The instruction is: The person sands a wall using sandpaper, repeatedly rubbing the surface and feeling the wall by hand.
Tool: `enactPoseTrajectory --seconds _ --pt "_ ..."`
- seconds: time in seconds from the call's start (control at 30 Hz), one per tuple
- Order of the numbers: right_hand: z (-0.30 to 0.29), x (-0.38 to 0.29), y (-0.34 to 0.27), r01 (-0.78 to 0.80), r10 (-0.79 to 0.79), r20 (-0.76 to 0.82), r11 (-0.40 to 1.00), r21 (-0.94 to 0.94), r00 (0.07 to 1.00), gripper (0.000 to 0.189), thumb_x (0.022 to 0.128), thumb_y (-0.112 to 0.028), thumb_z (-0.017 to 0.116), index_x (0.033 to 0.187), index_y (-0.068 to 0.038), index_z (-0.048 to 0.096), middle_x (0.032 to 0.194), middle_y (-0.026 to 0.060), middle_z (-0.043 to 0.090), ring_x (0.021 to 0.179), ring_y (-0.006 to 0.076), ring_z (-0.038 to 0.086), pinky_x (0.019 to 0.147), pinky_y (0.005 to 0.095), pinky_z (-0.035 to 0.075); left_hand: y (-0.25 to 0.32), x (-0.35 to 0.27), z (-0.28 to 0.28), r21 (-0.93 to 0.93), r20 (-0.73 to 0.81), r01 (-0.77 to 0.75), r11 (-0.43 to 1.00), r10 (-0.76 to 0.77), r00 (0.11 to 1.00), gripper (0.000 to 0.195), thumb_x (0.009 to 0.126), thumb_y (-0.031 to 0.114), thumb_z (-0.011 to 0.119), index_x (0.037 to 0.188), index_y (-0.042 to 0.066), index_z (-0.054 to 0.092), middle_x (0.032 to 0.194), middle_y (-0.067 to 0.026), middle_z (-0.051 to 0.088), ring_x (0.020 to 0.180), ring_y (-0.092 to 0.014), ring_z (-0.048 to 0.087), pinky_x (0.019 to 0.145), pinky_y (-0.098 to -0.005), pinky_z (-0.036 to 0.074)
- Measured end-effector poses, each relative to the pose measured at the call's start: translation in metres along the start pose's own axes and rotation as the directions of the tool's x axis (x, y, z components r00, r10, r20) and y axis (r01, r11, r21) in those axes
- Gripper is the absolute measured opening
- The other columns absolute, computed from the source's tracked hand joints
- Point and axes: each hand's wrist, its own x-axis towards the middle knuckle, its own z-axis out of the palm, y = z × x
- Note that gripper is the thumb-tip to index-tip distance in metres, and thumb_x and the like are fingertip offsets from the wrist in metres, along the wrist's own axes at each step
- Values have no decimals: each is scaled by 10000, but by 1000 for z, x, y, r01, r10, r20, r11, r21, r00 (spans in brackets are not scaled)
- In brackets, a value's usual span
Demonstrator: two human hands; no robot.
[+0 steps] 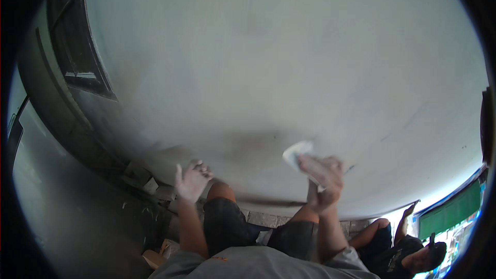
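A pale painted wall [290, 73] fills most of the view in front of me, with darker smudges low on it. My right hand [325, 174] grips a white, flat pad or folded sheet [297, 151], which is blurred, so its material is unclear. The sheet is close to the wall; whether it touches cannot be told. My left hand [193, 182] is raised near my left knee, its thumb apart and fingers partly curled, holding nothing.
A dark-framed window or door [77, 46] is at the upper left. Below it lies a broad grey, glossy surface [69, 201]. Cardboard [155, 259] is near my left elbow, and paving blocks [263, 219] run along the wall's foot. Another person [403, 254] sits at the right, one arm raised.
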Motion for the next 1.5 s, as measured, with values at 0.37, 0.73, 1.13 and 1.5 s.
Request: enactPoseTrajectory --seconds 0.37,0.73,1.13,1.5 --pt "-22 125 25 233 -335 -18 693 -682 942 360 867 -81 584 1136 -281 716 1180 -95 700 1149 108 619 1076 393 322 -149 35 -56 -481 348 288 828 -121 930 913 878 797 229 1259 73 634 1327 -162 584 1280 -353 474 1159 -496 196" --pt "6 115 41 463 -396 247 678 -571 885 362 840 -185 606 1186 -238 697 1265 -70 663 1187 97 608 1162 407 159 -143 32 -62 -203 433 454 868 -337 836 1261 686 969 116 1413 -3 458 1464 -256 416 1425 -409 278 1189 -555 53" --pt "30 147 27 460 -474 168 609 -647 864 457 822 -219 619 1273 -293 635 1321 -71 623 1160 88 599 1136 489 212 -142 33 -62 -347 400 472 810 -328 856 1342 651 986 118 1391 -90 429 1459 -331 367 1423 -456 243 1193 -551 71" --pt "7 150 26 357 -396 125 589 -725 910 403 850 -206 614 1240 -296 659 1357 -90 598 1201 58 577 1073 455 280 -143 30 -58 -366 383 486 794 -348 856 1350 643 996 158 1386 -97 430 1464 -343 344 1420 -467 237 1190 -559 32"
